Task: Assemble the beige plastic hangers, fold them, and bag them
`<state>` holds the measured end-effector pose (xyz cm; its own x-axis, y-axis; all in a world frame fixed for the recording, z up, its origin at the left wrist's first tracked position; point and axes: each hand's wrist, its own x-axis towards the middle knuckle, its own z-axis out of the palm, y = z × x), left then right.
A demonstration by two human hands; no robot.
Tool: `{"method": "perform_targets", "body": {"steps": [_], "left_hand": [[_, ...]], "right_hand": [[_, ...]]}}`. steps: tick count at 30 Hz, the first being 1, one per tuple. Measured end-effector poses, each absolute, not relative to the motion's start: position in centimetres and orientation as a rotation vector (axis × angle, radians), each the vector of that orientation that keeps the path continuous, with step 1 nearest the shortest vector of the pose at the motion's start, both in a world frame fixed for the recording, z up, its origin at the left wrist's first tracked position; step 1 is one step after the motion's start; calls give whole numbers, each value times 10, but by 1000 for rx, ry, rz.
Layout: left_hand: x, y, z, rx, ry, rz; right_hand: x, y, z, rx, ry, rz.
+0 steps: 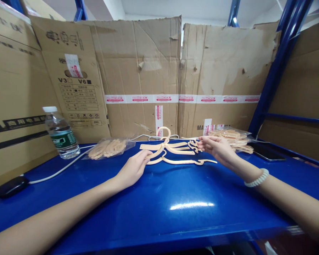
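A small stack of cream plastic hangers (172,150) lies on the blue shelf surface (175,205), hooks pointing to the back. My left hand (134,168) pinches the left end of the stack. My right hand (218,148), with a white bead bracelet on its wrist, holds the right end between fingers and thumb. Both hands are closed on the hangers, which rest low over the shelf.
A clear bag of hangers (107,147) lies left of the stack, another bag (234,138) behind my right hand. A water bottle (60,132) stands at left by a white cable and black adapter (12,186). A dark phone (266,151) lies at right. Cardboard walls (138,71) enclose the shelf.
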<state>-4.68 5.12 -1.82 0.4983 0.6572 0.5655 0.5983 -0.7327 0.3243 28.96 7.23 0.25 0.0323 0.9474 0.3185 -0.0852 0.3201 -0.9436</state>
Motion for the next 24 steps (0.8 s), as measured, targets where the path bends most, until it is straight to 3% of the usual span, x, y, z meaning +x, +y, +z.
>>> {"method": "perform_targets", "body": {"steps": [6,24], "left_hand": [[-46,50,-16,2623,1137,1035],[-46,51,-18,2638,1125,1030]], "right_hand": [[290,78,-4,-966,-1166,1236],[291,72,1,-986,-1344,1491]]}}
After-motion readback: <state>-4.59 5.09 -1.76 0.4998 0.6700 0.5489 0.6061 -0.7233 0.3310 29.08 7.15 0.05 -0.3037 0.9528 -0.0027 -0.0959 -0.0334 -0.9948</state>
